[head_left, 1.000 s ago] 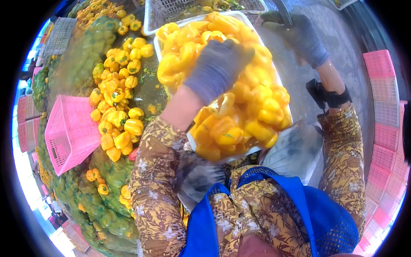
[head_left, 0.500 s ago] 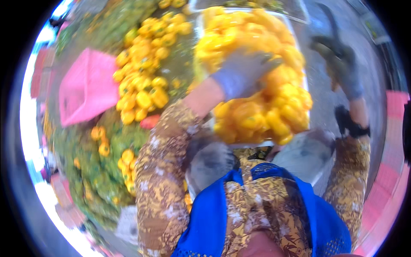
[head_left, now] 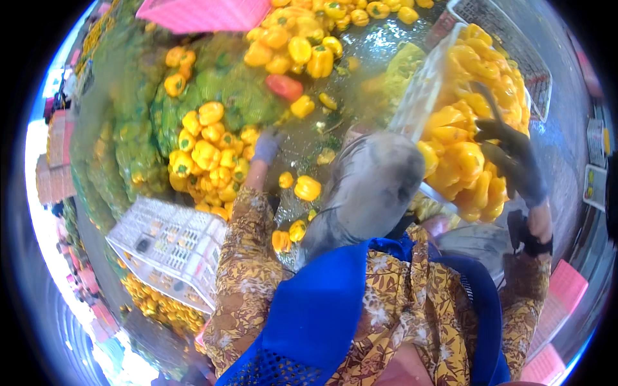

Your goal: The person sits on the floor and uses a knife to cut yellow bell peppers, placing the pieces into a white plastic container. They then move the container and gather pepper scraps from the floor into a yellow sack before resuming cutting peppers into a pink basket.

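Note:
My left hand, in a pale lilac glove, reaches down at the right edge of a pile of yellow bell peppers. Its fingers are too small and blurred to show whether they grip anything. In a dark-stained grey glove, my right hand is over the right side of a white crate heaped with yellow bell peppers. It is closed round a thin, dark, curved tool that looks like a knife blade, its tip pointing away from me.
Green net sacks lie at the left, with a white crate near my left arm. A pink crate and a red pepper are farther off. Loose peppers dot the wet floor, and a grey crate stands behind the full one.
My left hand has left the heaped crate and moved left and down to the floor pile. The view has swung left. My right hand, still with the curved tool, now overlaps the crate.

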A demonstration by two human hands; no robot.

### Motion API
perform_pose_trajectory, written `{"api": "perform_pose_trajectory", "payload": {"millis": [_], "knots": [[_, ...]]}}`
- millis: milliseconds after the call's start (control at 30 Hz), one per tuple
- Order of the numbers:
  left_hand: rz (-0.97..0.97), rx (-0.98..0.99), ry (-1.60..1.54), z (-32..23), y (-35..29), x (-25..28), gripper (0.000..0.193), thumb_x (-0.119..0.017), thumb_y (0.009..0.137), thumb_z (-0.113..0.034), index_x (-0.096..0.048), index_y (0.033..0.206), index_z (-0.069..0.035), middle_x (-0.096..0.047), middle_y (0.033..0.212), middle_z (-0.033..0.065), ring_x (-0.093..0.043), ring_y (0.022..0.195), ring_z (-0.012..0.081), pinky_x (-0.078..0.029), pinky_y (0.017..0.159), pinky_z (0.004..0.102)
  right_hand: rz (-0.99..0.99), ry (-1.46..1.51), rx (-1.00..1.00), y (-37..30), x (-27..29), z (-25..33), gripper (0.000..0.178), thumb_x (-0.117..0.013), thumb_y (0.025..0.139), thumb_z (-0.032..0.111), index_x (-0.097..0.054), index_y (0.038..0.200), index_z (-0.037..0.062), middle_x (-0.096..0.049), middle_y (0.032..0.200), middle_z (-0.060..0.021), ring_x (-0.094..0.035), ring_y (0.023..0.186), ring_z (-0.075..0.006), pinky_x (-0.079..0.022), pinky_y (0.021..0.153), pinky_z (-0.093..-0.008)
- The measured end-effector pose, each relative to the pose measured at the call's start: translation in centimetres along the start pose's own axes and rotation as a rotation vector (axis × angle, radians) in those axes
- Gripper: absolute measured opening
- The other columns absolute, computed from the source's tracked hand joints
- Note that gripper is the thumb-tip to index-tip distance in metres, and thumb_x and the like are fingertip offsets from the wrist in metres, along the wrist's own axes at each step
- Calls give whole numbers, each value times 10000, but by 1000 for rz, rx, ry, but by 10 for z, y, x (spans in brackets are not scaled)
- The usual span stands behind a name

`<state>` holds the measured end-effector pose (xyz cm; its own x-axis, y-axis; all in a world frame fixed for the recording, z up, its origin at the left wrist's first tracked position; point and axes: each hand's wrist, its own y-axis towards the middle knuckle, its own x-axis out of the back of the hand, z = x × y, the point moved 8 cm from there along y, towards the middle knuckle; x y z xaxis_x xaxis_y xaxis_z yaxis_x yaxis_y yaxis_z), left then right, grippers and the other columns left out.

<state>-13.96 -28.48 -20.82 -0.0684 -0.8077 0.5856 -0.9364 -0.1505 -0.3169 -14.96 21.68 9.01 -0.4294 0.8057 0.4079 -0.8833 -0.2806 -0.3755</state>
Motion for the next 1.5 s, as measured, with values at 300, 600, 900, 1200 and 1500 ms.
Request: {"api": "perform_pose_trajectory", "payload": {"millis": [300,600,900,1200,1500], "knots": [[231,59,693,5,-123,-61,547,-614,763,-422,-535,1228,-144,-534,1237,139,-483,1162,305,-367,973,414,134,-646,449,102,-129,43,370,-629,785,128,-576,1137,27,-651,941,-162,-641,827,-300,-499,735,-355],[354,-342,782,27,-123,-150,373,-500,785,-201,-587,1129,-86,-499,1276,161,-415,1231,305,-206,1081,502,227,-675,198,114,-142,43,378,-644,799,111,-572,1163,41,-651,981,-140,-628,815,-190,-495,734,-302],[169,-283,1080,68,-91,-47,276,-533,805,-186,-637,1060,-169,-469,1335,81,-324,1317,268,-164,1084,528,173,-671,223,112,-112,32,397,-628,813,51,-555,1202,37,-637,998,-107,-599,898,-159,-465,793,-273],[268,-242,959,-32,-15,-81,409,-627,728,-244,-599,1129,-168,-477,1317,74,-372,1270,264,-284,1050,428,109,-588,142,93,-91,51,367,-616,801,12,-568,1165,11,-636,1055,-124,-600,956,-167,-476,785,-267],[180,-402,219,-134,91,-124,286,-629,762,-228,-657,998,-69,-661,973,127,-636,893,287,-500,792,361,-220,-548,90,65,12,43,330,-621,826,42,-582,1153,13,-646,988,-91,-601,883,-129,-475,741,-253]]}}
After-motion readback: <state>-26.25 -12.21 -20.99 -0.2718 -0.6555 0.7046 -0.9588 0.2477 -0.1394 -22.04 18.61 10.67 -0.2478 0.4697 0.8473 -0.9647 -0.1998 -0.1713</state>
